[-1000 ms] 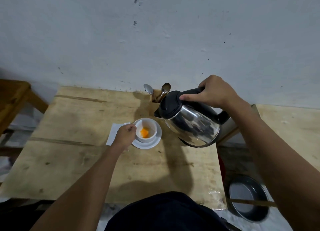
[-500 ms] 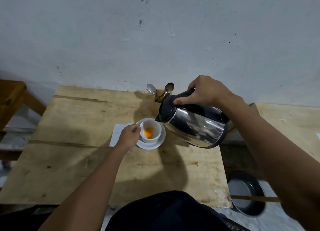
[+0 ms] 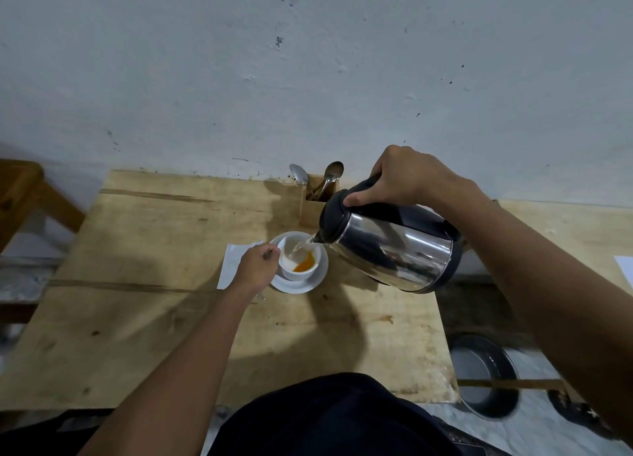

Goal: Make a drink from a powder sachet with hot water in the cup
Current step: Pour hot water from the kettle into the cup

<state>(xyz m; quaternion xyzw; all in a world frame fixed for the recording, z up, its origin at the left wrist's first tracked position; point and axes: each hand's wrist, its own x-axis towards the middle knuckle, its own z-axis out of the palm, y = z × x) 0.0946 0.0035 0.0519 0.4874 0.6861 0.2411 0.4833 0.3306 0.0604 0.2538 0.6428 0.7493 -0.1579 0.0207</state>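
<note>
My right hand [image 3: 407,178] is clenched on the black handle of the steel kettle [image 3: 394,246]. It's heavy and hot, so handle only. Its long axis is tipped, spout aimed left-down into the cup [image 3: 300,260]. The cup sits on a saucer [image 3: 298,284] near the table [image 3: 154,236]'s far edge. My left hand [image 3: 257,265] pinches probably the cup's handle.

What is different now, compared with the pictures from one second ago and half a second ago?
The right hand tipped the kettle further, spout down toward the cup; water now streams in and the orange powder is spreading. Unchanged: the left hand keeps its grip at the cup's side, and the cup stays on its saucer.
</note>
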